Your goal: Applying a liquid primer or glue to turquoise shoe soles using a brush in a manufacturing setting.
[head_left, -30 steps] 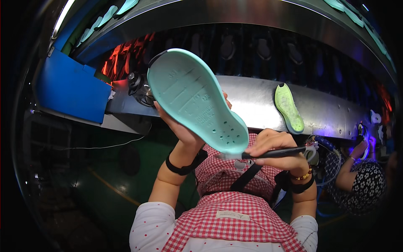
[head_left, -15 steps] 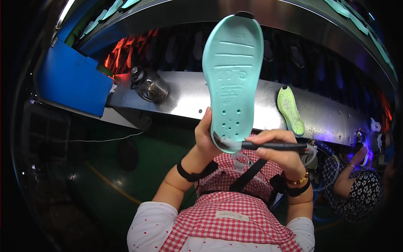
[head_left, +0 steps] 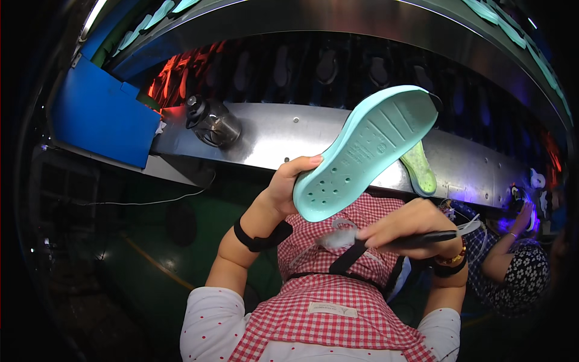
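Note:
My left hand (head_left: 287, 184) holds a mint-green shoe sole (head_left: 365, 149) by its perforated end, the other end tilted up to the right. My right hand (head_left: 405, 225) is closed on a black-handled brush (head_left: 386, 239), whose pale bristles point left just below the sole's lower end, a little apart from it. A second, yellow-green sole (head_left: 419, 168) lies on the metal ledge (head_left: 289, 133) behind the held sole, partly hidden by it.
A dark glass jar (head_left: 210, 122) stands on the ledge at the left, beside a blue box (head_left: 99, 114). Dark shoe shapes (head_left: 325, 66) sit in a row above the ledge. Another person's arm (head_left: 506, 247) in a flowered sleeve reaches in at the right.
The sole has swung from pointing up-left, through upright, to leaning up-right. My right hand with the brush has dropped slightly below the sole's end.

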{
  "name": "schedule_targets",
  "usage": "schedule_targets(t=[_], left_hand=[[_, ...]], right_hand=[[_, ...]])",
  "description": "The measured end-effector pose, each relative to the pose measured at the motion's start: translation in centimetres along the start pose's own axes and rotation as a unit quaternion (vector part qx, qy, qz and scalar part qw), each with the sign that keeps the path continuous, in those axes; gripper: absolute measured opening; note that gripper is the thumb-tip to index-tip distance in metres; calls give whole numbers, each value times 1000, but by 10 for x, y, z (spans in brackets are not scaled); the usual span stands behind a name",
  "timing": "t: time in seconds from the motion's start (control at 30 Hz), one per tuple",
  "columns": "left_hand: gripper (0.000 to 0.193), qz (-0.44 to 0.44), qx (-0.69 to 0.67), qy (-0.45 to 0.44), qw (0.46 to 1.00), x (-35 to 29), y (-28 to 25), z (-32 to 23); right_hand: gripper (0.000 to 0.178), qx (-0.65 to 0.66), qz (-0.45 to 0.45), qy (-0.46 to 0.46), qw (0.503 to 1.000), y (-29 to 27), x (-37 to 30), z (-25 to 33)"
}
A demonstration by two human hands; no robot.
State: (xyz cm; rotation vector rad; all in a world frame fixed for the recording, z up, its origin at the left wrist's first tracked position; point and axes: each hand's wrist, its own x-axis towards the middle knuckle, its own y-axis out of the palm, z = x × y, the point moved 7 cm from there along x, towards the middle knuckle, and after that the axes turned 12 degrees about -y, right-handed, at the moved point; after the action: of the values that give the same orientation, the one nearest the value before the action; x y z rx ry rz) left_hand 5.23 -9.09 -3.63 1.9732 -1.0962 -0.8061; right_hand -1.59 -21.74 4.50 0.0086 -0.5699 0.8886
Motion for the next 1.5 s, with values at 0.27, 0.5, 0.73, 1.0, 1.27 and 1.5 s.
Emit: schedule_targets(t=[0.27,0.5,0.73,1.0,1.27,1.5], left_hand=[[64,-67,243,-110,961,-6,13,11],[62,-52,270,-92,957,-12,9,13],[62,-151,177,-52,971,-33,18,2],[57,-261,88,-20,961,-54,-2,0],[53,-124,-52,47,990,-62,-51,-6],[77,17,-209,180,961,5,-53,-3]], right_hand=[[16,-112,34,44,992,-5,-1,11],[19,-111,-25,-2,993,-6,-18,-6],[15,-144,-138,4,980,-26,-29,-4],[23,-129,-141,-1,982,-25,-28,9],[18,-142,-62,-12,988,1,-24,-3],[21,-142,-222,9,965,-9,-8,-6]])
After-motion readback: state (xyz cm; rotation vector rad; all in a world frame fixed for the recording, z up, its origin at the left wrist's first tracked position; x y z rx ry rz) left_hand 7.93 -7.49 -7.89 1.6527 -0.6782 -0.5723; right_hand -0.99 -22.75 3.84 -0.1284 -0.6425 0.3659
